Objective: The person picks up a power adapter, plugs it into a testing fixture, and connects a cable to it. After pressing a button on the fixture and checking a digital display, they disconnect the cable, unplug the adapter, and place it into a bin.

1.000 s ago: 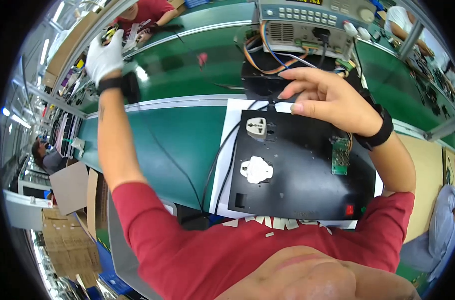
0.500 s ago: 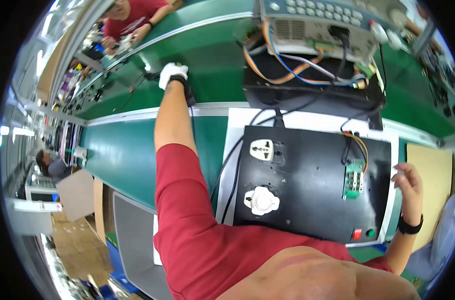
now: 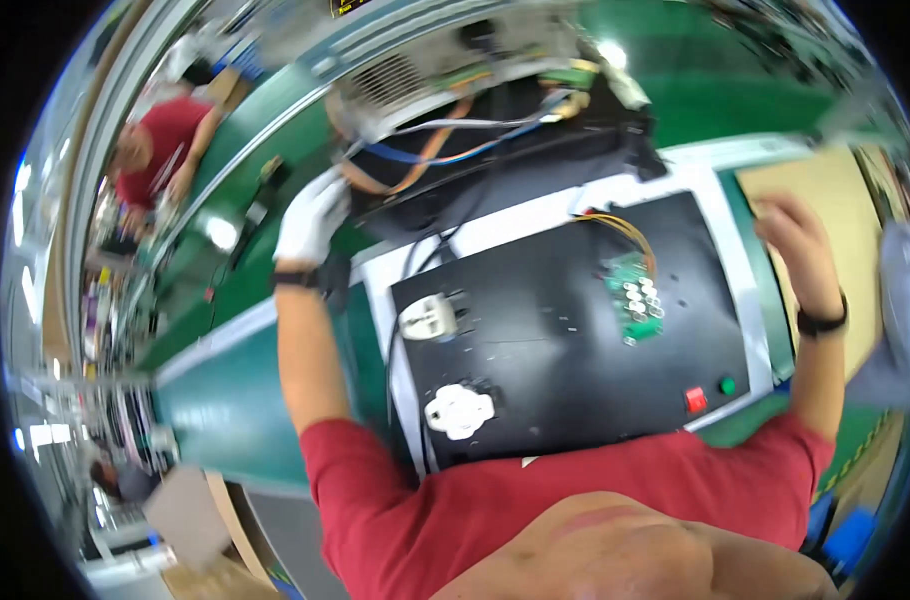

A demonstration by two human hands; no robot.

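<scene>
Head swung since half a second ago, so the black test panel (image 3: 575,330) now sits skewed and blurred across the middle of the green worktop (image 3: 225,400). Left hand (image 3: 310,220), in a white glove, pulled back from the far edge of the worktop to the near left corner of the grey instrument (image 3: 395,85), beside the blue and orange leads (image 3: 425,155); fingers curled downward, grip impossible to tell through the blur, nothing plainly held. Right hand (image 3: 795,245), bare with a dark wristband, lifted off the panel's right edge to hover over the tan mat (image 3: 825,200), fingers loosely bent, apparently empty. Small green circuit board (image 3: 633,298) unchanged on the panel, yellow wires (image 3: 620,228) attached, untouched by either hand. White sockets (image 3: 460,410) and red button (image 3: 695,398) likewise undisturbed. Judging by this: both hands away from the board, a reach toward the instrument side rather than work on the board itself.
</scene>
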